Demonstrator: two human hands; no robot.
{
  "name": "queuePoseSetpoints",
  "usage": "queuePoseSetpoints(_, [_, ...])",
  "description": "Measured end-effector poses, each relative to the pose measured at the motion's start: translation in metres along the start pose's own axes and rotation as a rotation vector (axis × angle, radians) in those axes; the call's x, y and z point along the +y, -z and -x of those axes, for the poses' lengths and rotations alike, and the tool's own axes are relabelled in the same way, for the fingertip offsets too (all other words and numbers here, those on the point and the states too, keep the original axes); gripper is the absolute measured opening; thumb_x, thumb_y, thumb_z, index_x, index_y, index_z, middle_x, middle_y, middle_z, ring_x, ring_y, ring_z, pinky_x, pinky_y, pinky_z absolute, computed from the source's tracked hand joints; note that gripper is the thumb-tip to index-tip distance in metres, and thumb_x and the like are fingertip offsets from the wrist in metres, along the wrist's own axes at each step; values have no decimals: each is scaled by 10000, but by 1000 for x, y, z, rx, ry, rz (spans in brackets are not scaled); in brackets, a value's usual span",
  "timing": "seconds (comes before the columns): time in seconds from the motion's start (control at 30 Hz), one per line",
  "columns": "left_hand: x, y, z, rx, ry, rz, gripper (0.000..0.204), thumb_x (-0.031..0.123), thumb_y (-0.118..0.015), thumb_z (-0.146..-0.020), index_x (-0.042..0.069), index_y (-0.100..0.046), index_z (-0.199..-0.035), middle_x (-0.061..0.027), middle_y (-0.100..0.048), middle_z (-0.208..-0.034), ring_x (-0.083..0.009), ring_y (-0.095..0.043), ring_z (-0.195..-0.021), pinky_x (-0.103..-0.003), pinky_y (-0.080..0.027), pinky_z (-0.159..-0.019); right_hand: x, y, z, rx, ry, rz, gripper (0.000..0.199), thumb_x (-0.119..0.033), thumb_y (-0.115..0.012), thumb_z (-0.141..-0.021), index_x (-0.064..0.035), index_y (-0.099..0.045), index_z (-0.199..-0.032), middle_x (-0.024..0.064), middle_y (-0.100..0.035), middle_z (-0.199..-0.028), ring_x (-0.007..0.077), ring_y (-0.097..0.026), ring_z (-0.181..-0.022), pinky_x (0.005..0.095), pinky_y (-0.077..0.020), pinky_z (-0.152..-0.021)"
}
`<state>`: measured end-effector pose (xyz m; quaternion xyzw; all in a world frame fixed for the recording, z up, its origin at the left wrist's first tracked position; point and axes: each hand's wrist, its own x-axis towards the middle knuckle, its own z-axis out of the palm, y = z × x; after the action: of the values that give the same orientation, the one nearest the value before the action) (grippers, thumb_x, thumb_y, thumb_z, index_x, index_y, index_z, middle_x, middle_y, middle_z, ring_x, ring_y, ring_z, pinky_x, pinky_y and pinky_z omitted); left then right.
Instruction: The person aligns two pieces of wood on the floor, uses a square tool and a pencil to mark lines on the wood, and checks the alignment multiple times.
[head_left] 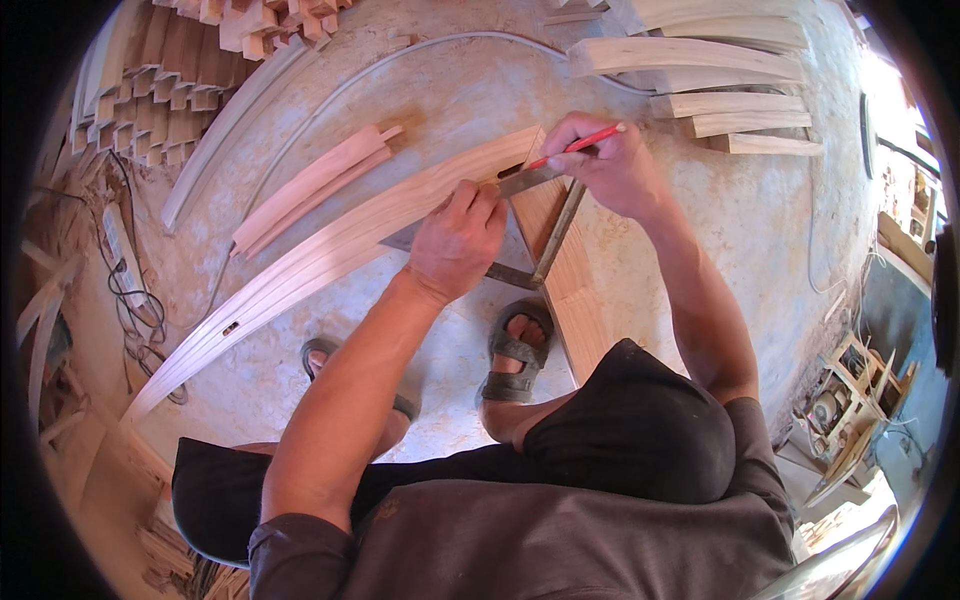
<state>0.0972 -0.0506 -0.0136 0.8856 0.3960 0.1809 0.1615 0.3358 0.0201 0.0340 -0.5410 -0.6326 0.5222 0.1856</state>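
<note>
The curved wooden beam (355, 230) ran, in the head view, from 1 o'clock to 8 o'clock, where its narrow end was hard to separate from the wood beyond. At 1 o'clock the right hand (612, 170) pinched a red pencil (585, 143), slanted toward a dark slot near the beam's broad end; whether its tip touched the wood could not be told. The left hand (460, 240), fingers bunched, rested over the beam beside a metal blade (530, 181); whether it gripped or only pressed was hidden. Below, a dark angular frame (560, 235) crossed a broad plank (575, 300), partly covered by the knee. The left forearm hid most of one sandal. The wood stack (150, 90) at 10 o'clock was cut off, and the clutter (840, 410) near 4 o'clock was indistinct.
</note>
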Motion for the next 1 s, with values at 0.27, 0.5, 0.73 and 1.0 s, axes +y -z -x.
queuePoseSetpoints(0.27, [0, 0, -1, -6, -5, 18, 342, 67, -655, -714, -31, -681, -1040, -112, -634, -1145, -281, -598, -1059, -355, -586, -806, 4, 0, -4, -22, -55, -15, 53, 22, -703, -926, -22, -677, -942, -7, -679, -857, 75, -571, -793, 258, -474, -715])
queuePoseSetpoints(0.5, [-1, 1, 1, -23, 6, 30, 337, 36, -659, -708, -30, -670, -1039, -113, -629, -1158, -292, -591, -1071, -367, -577, -844, 6, 26, 9, 263, -31, 133, 30, -36, -719, -901, -23, -698, -917, 18, -638, -743, 94, -558, -699, 282, -459, -637])
queuePoseSetpoints(0.73, [1, 5, -6, -1, 10, 86, 371, -25, -662, -678, -23, -650, -1049, -124, -624, -1143, -313, -586, -1059, -381, -561, -872, 65, 11, 35, 649, -309, -181, 144, -153, -686, -950, -19, -715, -903, 18, -640, -721, 97, -575, -655, 274, -431, -566])
queuePoseSetpoints(1.0, [0, 0, -5, 74, 19, 84, 312, -46, -665, -742, -16, -680, -1052, -136, -635, -1099, -332, -600, -1007, -406, -547, -884, 64, -15, 35, 348, -561, -429, 241, -255, -698, -978, -56, -675, -844, 8, -608, -704, 94, -546, -626, 270, -405, -539])
